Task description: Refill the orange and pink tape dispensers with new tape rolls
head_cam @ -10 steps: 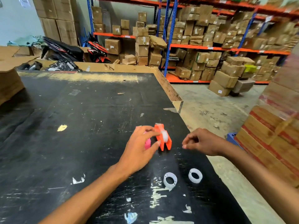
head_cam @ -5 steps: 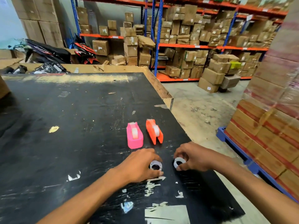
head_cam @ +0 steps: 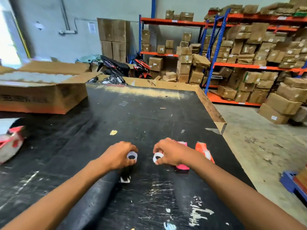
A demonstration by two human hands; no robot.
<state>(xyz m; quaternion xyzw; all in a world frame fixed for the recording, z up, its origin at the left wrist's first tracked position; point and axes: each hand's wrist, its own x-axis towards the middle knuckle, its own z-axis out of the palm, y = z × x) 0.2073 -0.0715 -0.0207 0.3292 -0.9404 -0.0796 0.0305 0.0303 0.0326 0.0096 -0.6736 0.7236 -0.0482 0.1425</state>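
Fingers (head_cam: 132, 161) of our left hand (head_cam: 118, 155) pinch one white tape roll (head_cam: 132, 156), and our right hand (head_cam: 169, 153) pinches a second roll (head_cam: 157, 157) the same way; both rolls look lifted a little off the black desk (head_cam: 149, 113), with their open cores turned toward us.

What the next move turns on is that both dispensers lie to the right of our hands. The pink dispenser (head_cam: 181, 166) sits just beyond and partly under our right wrist, so most of it is hidden. The orange dispenser (head_cam: 203, 151) stands just beside it, further right, nearer the desk's edge. Each runs lengthwise roughly away from us, leaning slightly left at the far end.

Our right hand is clearly the nearer one to both. Its roll hangs just left of the pink dispenser, close enough that a short shift rightward should bring it over a cradle. Our left roll is further off, with the right hand between it and either dispenser.

Both dispensers seem to carry something pale at the hub already, though blur keeps us from telling a full roll from a spent core.
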